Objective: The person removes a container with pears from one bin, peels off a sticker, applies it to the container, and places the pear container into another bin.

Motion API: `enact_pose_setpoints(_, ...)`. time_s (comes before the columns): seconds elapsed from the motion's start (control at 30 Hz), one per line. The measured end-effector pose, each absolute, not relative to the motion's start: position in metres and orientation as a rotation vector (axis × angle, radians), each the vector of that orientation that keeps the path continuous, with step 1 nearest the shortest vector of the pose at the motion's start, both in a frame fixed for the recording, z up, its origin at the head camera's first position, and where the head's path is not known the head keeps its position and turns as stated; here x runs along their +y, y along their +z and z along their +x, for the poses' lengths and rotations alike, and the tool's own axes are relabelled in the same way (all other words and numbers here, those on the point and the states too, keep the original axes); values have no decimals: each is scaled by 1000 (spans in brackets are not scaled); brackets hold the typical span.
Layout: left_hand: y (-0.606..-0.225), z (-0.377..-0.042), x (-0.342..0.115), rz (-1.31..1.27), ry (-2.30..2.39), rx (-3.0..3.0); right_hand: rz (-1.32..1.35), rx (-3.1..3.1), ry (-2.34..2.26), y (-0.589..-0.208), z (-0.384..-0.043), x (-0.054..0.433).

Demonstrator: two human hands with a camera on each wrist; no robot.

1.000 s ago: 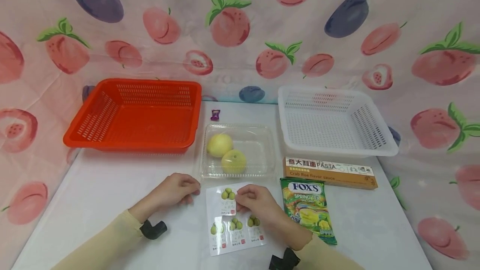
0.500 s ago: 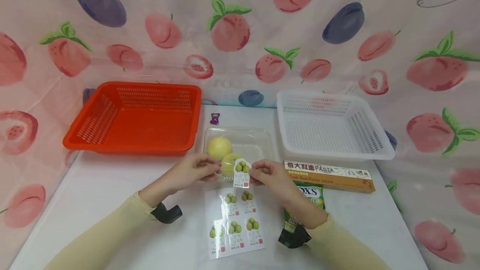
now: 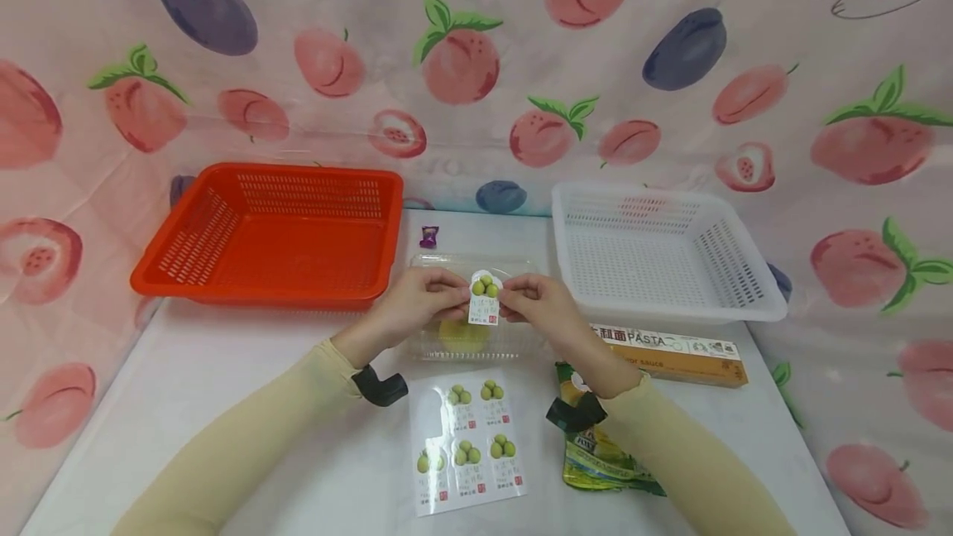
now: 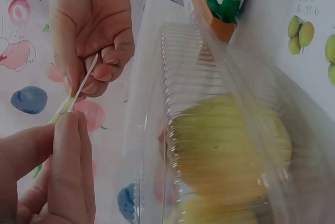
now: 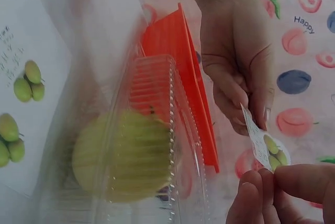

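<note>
Holding sticker (image 3: pixel 485 299), already off sheet (image 3: pixel 427 394), above clear box (image 3: pixel 510 345), not stuck yet; left grip (image 3: pixel 420 304), right grip (image 3: pixel 547 310) both pinching its edges. Five labels (image 3: pixel 469 461) unpeeled.

Left hand (image 3: pixel 420 304) now pinches the fruit label (image 3: pixel 484 300) at its 9 o'clock edge, carried toward 12 o'clock over the clear box (image 3: pixel 514 347).
</note>
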State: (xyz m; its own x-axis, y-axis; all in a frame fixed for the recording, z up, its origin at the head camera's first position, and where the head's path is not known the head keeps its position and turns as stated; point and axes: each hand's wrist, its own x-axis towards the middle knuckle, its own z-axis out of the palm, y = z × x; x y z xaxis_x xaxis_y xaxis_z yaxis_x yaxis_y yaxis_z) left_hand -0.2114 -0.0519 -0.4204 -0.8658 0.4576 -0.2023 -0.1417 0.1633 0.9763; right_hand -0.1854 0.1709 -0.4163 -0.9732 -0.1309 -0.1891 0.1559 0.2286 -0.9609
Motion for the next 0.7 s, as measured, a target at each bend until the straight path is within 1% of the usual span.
enact_pose_setpoints(0.2,-417,-223,-44,207,1753,2020,55,2286,-1771,-414,-199,171)
enact_pose_setpoints(0.37,-416,-232,-41,141,1641,2141,65,2323,-1727,-417,-212,169)
enact_pose_setpoints(0.7,-425,-242,-36,150,1441,2327,201,2345,-1635,-423,-225,165)
